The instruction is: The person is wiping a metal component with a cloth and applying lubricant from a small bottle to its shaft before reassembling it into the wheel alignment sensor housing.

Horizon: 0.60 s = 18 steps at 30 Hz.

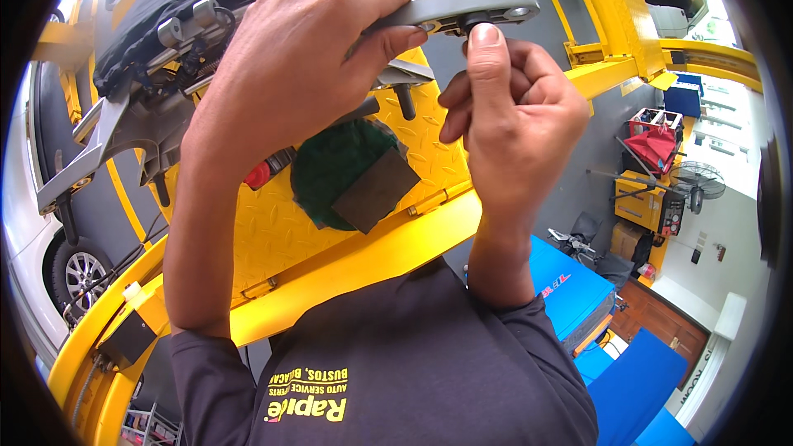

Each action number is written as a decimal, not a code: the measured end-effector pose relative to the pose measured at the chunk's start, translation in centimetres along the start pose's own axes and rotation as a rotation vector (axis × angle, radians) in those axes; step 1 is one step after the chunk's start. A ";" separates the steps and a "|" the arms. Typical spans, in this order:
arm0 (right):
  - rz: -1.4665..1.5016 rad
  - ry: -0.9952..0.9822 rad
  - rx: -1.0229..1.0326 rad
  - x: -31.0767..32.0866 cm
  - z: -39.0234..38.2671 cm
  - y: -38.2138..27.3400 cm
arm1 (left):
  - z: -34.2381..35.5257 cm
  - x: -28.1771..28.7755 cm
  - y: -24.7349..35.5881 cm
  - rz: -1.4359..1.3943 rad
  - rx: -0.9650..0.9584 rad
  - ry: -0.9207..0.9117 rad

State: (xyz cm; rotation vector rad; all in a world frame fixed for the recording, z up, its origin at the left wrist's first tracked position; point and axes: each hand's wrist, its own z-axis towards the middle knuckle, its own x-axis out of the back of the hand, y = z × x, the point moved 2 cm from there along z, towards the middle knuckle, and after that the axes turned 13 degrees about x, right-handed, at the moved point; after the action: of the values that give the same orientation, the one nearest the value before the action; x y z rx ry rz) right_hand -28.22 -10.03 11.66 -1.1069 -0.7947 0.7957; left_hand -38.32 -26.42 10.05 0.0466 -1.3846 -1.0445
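A grey metal bracket (487,2) with rounded ends juts out from a black-covered frame with metal brackets (124,128). My left hand (306,49) grips its near side, fingers over the top and thumb underneath. Under the bracket's right end is a small black round piece (475,20). My right hand (516,87) holds its thumb against that piece, the other fingers curled behind; what else they touch is hidden. Below my hands, a dark green round thing (330,161) with a flat dark rectangular piece (377,191) on it lies on the yellow tread plate (264,248).
A yellow beam (372,268) crosses between my body and the tread plate. A yellow post (607,0) rises at the far right. A white car with its wheel (81,272) stands at left. Blue covered furniture (570,289), a fan (696,182) and a yellow cabinet (636,201) are at right.
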 end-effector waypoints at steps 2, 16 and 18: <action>0.066 -0.045 -0.048 0.4 0.1 -0.3 | -0.1 0.0 0.1 -0.014 0.007 0.017; -0.122 0.146 0.174 2.7 -4.5 0.1 | -0.2 0.0 0.3 0.059 0.007 0.022; -0.146 0.153 0.197 3.8 -4.3 0.3 | -0.3 0.0 0.2 0.088 -0.012 0.035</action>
State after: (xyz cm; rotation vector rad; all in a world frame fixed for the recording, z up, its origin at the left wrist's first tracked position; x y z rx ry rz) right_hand -22.71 -8.63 10.82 -0.9113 -0.6458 0.6435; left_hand -37.93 -26.48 10.08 -0.0053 -1.3370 -0.9744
